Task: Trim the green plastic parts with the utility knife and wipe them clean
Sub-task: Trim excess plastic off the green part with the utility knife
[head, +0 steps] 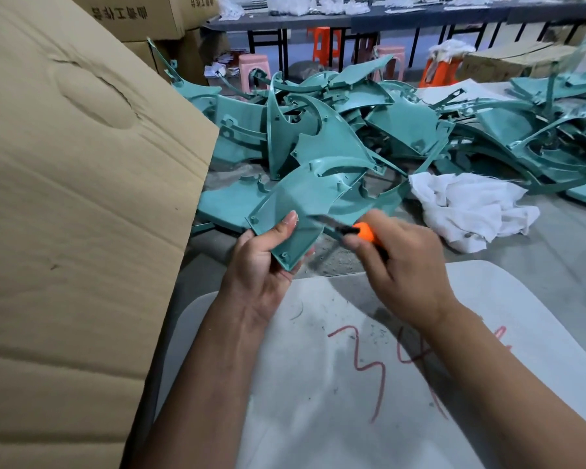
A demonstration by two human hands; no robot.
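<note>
My left hand [261, 262] grips the near corner of a curved green plastic part [301, 201], thumb on its inner face. My right hand [406, 262] holds an orange-and-black utility knife [362, 231]. Its blade is blurred and lies against the part's right edge just above my left fingers. A crumpled white cloth [467, 211] lies on the floor to the right of the part. A big heap of green plastic parts [403, 123] spreads across the floor behind.
A tall cardboard box flap [75, 198] stands close on my left. A white board [335, 384] with red scrawl and green shavings lies under my forearms. Stools [322, 42], stacked cartons [139, 15] and a long dark table [386, 15] are at the back.
</note>
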